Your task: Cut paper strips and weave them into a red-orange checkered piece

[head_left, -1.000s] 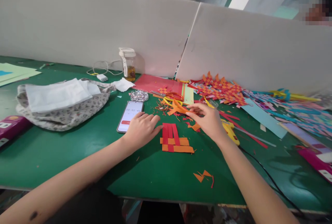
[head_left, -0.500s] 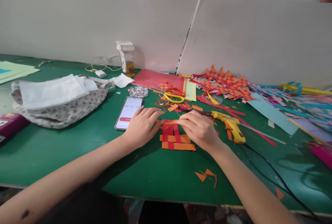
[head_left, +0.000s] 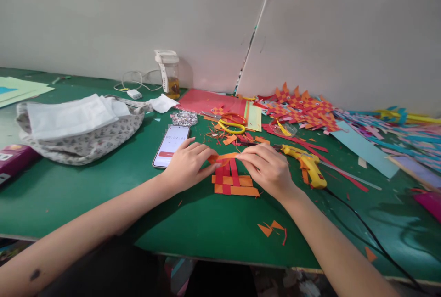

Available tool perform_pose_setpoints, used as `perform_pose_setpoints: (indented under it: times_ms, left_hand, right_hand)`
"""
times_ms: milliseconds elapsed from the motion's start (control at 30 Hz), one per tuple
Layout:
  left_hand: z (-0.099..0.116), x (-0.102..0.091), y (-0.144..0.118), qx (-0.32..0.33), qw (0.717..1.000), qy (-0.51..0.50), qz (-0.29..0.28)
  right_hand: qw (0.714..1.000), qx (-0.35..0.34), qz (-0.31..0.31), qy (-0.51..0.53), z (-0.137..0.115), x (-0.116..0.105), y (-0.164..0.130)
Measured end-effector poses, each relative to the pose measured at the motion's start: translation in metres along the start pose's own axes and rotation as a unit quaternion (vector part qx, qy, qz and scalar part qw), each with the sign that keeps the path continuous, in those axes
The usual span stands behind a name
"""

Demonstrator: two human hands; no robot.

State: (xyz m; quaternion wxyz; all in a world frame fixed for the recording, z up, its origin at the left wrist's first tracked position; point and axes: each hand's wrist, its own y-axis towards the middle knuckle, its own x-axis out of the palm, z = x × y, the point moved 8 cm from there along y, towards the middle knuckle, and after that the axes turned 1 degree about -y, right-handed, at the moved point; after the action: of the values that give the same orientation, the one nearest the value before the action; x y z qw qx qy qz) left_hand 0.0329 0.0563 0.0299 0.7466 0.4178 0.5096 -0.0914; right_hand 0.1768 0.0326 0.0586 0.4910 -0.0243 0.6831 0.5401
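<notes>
Between my two hands stretches an orange paper strip (head_left: 227, 155), lying across the far ends of the red strips. My left hand (head_left: 191, 163) pinches its left end, thumb against fingers. At the other end, my right hand (head_left: 267, 164) has fingertips closed on the strip. Nearer to me lies the woven piece (head_left: 227, 181), red strips crossed by two flat orange strips on the green table. Beside my left hand rests a phone (head_left: 168, 146) showing a timer. A yellow glue gun (head_left: 307, 164) lies right of my right hand.
Yellow-handled scissors (head_left: 232, 126) lie beyond my hands among paper scraps. A pile of woven orange-red pieces (head_left: 303, 106) is at the back right. Further left stand a drink bottle (head_left: 168, 74) and a floral cloth bag (head_left: 86, 143). The glue gun's black cord (head_left: 365, 230) runs towards the front right.
The orange strip now bends up more at its left end by my left hand. Both hands stay at its two ends, and the view has shifted slightly.
</notes>
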Motion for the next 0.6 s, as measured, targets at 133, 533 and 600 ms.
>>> perform_pose_setpoints:
  times_ms: [133, 533, 600]
  left_hand:
    - [0.0, 0.0, 0.0, 0.014, 1.0, 0.002, 0.008]
    - [-0.001, -0.018, -0.002, 0.01, 0.994, -0.047, 0.097]
    - [0.005, -0.026, -0.004, 0.05, 0.989, -0.042, 0.132]
  right_hand:
    - [1.0, 0.009, 0.016, 0.008, 0.0, -0.003, 0.002]
    - [0.998, 0.038, 0.049, -0.006, 0.005, -0.008, 0.004]
    - [0.997, 0.06, 0.038, 0.006, 0.008, -0.005, 0.003]
